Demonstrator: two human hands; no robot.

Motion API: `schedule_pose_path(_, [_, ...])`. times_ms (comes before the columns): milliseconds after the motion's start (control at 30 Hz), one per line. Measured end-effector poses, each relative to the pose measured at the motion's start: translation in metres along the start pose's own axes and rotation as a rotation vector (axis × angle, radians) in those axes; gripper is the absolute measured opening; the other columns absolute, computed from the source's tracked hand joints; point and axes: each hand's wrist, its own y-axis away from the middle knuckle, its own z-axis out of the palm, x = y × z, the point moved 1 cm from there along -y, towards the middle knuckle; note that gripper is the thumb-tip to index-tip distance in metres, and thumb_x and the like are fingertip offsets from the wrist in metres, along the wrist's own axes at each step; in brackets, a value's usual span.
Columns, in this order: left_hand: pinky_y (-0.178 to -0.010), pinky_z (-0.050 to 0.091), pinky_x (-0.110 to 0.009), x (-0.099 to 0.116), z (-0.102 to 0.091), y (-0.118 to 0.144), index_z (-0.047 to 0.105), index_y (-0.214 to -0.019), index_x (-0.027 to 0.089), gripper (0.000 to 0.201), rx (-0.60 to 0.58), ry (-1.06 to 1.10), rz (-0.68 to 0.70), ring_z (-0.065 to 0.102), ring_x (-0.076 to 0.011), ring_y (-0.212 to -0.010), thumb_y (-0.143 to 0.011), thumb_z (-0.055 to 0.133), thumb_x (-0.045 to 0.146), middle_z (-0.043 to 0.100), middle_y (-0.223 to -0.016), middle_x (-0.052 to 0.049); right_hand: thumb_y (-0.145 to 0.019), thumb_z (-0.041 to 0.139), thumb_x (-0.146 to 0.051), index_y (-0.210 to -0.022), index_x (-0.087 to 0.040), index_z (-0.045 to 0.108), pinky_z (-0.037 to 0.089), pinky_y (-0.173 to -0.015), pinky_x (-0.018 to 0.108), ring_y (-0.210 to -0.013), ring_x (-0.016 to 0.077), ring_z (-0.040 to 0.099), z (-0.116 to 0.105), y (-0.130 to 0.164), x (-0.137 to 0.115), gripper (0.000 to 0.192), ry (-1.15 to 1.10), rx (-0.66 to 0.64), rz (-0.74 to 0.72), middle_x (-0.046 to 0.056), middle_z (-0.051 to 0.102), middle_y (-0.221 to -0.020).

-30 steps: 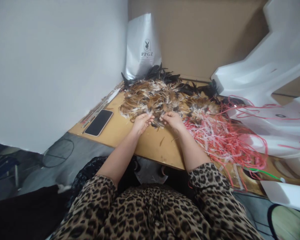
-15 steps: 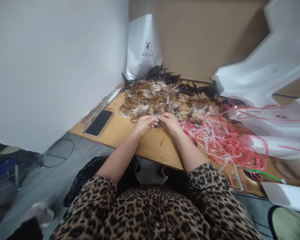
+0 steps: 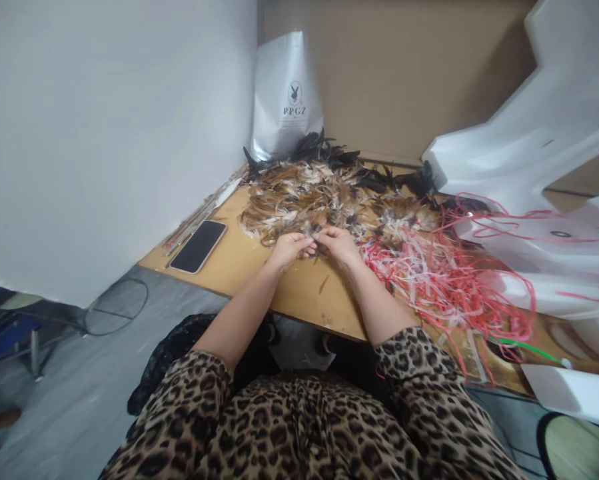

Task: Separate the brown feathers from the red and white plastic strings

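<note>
Since a sec earlier, the two hands had drawn together: the left hand [image 3: 288, 248] and right hand [image 3: 340, 244], apart w/ a gap before, now met fingertip to fingertip at the near edge of the feather pile [image 3: 324, 197], and the head cam had shifted a bit, so more floor showed at lower left. Both hands were curled, fingers pressed together, pinching what looked like a small tuft of feathers [image 3: 313, 235] between them; too small to tell how many, or which hand carried the hold. The closing of the gap read, to me, as feathers being gathered or lined up into a bunch rather than fresh ones being picked from the pile, so prob. mid-bundle, not finished. Everything else sat relative to the feather pile: the wooden table [image 3: 299, 293] under it, a black phone [image 3: 198, 246] lying flat to the pile's left, near the table edge, w/ thin sticks [image 3: 199, 213] just beyond it along the wall side. A white paper bag [image 3: 286, 93] stood upright behind the pile, touching the dark feathers at the back. A tangle of red and white strips [image 3: 439, 273] lay against the pile's right side, spilling toward white foam pieces [image 3: 529, 153] farther right. The person's leopard-print sleeves [image 3: 419, 373] hung below the pile, off the table.
</note>
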Motion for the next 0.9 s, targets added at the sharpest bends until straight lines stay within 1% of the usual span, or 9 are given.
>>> schedule_pose_path(100, [-0.046,0.041,-0.014,0.000,-0.002,-0.002,0.062,-0.069,0.008,0.022,0.043,0.026,0.011,0.057,-0.0049,-0.051,-0.065,0.073,0.027,0.066,-0.067,-0.005,-0.061,0.068,-0.040,-0.068,-0.015,0.064,0.035,-0.050,0.022,-0.048,0.0074,0.044,-0.010,-0.003,-0.003,0.027,0.175,-0.004,-0.084,-0.002,0.059,-0.056])
schedule_pose_path(167, [-0.046,0.040,-0.014,0.000,-0.004,-0.003,0.061,-0.069,0.009,0.022,0.076,0.065,0.019,0.056,-0.0045,-0.051,-0.065,0.073,0.027,0.066,-0.066,-0.005,-0.064,0.064,-0.038,-0.070,-0.014,0.067,0.037,-0.056,0.023,-0.054,0.0088,0.048,-0.019,-0.004,-0.006,0.025,0.389,0.013,-0.152,0.001,0.062,-0.063])
schedule_pose_path(233, [-0.046,0.040,-0.013,0.000,-0.006,-0.004,0.060,-0.069,0.009,0.022,0.103,0.099,0.029,0.056,-0.0042,-0.051,-0.066,0.072,0.027,0.066,-0.067,-0.005,-0.066,0.060,-0.035,-0.070,-0.014,0.068,0.037,-0.057,0.023,-0.055,0.0098,0.049,-0.026,-0.004,-0.009,0.023,0.618,0.008,-0.187,0.001,0.063,-0.063])
schedule_pose_path(367, [-0.047,0.039,-0.013,0.000,-0.007,-0.005,0.059,-0.070,0.009,0.021,0.132,0.130,0.035,0.055,-0.0034,-0.051,-0.066,0.072,0.026,0.066,-0.069,-0.005,-0.069,0.055,-0.028,-0.068,-0.017,0.068,0.035,-0.057,0.023,-0.059,0.0118,0.053,-0.028,0.000,-0.012,0.018,1.022,-0.106,-0.175,0.001,0.064,-0.064])
schedule_pose_path(500, [-0.047,0.039,-0.014,0.001,-0.008,-0.005,0.059,-0.071,0.009,0.021,0.128,0.150,0.050,0.055,-0.0036,-0.051,-0.067,0.071,0.025,0.066,-0.069,-0.005,-0.071,0.056,-0.035,-0.074,-0.020,0.069,0.035,-0.059,0.024,-0.064,0.0147,0.056,-0.020,0.007,-0.016,0.020,1.313,-0.117,-0.123,0.004,0.067,-0.073])
schedule_pose_path(600, [-0.048,0.039,-0.015,0.001,-0.008,-0.006,0.058,-0.070,0.009,0.020,0.142,0.159,0.042,0.055,-0.0035,-0.051,-0.067,0.071,0.024,0.066,-0.069,-0.005,-0.073,0.055,-0.038,-0.080,-0.021,0.069,0.038,-0.065,0.026,-0.073,0.0179,0.059,-0.013,0.011,-0.018,0.023,1.433,-0.130,-0.089,0.008,0.068,-0.081])
schedule_pose_path(733, [-0.047,0.039,-0.014,0.001,-0.008,-0.006,0.058,-0.070,0.009,0.019,0.138,0.187,0.047,0.055,-0.0034,-0.051,-0.068,0.071,0.023,0.066,-0.070,-0.004,-0.076,0.051,-0.028,-0.082,-0.018,0.069,0.039,-0.070,0.028,-0.080,0.0209,0.060,-0.007,0.015,-0.019,0.021,1.521,-0.121,-0.088,0.013,0.068,-0.087])
schedule_pose_path(833, [-0.047,0.039,-0.014,0.001,-0.009,-0.005,0.058,-0.070,0.009,0.019,0.132,0.199,0.051,0.055,-0.0032,-0.051,-0.068,0.071,0.023,0.066,-0.070,-0.004,-0.073,0.050,-0.024,-0.078,-0.017,0.068,0.039,-0.067,0.027,-0.075,0.0199,0.060,-0.009,0.013,-0.017,0.020,1.474,-0.088,-0.109,0.012,0.068,-0.082])
schedule_pose_path(900, [-0.047,0.039,-0.014,0.002,-0.009,-0.005,0.058,-0.070,0.009,0.018,0.137,0.213,0.051,0.055,-0.0030,-0.051,-0.068,0.071,0.022,0.066,-0.070,-0.004,-0.072,0.050,-0.025,-0.072,-0.016,0.067,0.037,-0.062,0.025,-0.066,0.0166,0.057,-0.012,0.010,-0.015,0.019,1.356,-0.075,-0.123,0.009,0.066,-0.072])
